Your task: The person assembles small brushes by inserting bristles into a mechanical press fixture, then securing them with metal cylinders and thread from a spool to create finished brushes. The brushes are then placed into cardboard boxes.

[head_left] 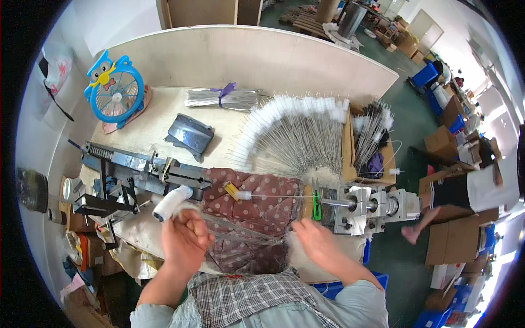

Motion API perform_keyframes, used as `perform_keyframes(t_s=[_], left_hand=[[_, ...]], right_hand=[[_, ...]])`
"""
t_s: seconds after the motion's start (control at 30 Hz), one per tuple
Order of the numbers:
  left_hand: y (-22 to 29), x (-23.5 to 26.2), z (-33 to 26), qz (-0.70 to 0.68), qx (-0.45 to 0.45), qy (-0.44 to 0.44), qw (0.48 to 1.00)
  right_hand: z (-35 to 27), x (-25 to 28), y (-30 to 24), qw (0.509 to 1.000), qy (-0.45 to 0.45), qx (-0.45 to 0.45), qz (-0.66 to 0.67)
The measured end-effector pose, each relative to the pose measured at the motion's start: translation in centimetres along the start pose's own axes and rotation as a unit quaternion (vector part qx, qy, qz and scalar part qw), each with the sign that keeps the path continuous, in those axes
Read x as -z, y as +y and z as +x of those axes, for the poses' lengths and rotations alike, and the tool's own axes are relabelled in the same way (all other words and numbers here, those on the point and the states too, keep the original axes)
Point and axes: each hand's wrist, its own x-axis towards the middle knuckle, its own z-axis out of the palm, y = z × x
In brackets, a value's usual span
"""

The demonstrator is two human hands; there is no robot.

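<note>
My left hand [185,236] grips a white fluffy tuft [170,203] close to the dark metal machine arm [143,170]. My right hand [314,238] pinches the near end of a bundle of thin wires that lies across a brown dotted cloth [257,202]. One single wire with a white tip [244,195] runs from the yellow clip [232,191] to the silver chuck [358,205] on the right. Behind it, a fan of several wire brushes with white tips [290,131] lies spread on the table.
A blue owl-shaped fan [116,90] stands at the back left. A tied bundle of bare wires [221,98] and a dark plastic cover [190,134] lie on the table. A cardboard box [377,147] holds more brushes. A seated person [465,191] is at the right.
</note>
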Motion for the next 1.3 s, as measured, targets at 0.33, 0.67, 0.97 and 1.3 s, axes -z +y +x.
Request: perform_keyframes(t_s=[0.33, 0.67, 0.97, 1.3], left_hand=[[-6.5, -4.5, 6.2, 0.549, -0.153, -0.275, 0.775], [-12.2, -6.0, 14.7, 0.8, -0.439, -0.176, 0.369], [-9.9, -7.3, 11.7, 0.725, -0.515, -0.217, 0.404], [-5.9, 4.9, 6.4, 0.091, 0.135, 0.083, 0.983]], right_hand=[[0.7, 9.3, 4.1, 0.965, 0.25, -0.077, 0.009], [5.3, 4.7, 4.4, 0.965, 0.25, -0.063, 0.046], [4.4, 5.9, 5.2, 0.986, 0.097, -0.028, 0.131], [12.0, 4.2, -1.5, 0.966, 0.135, 0.175, 0.136]])
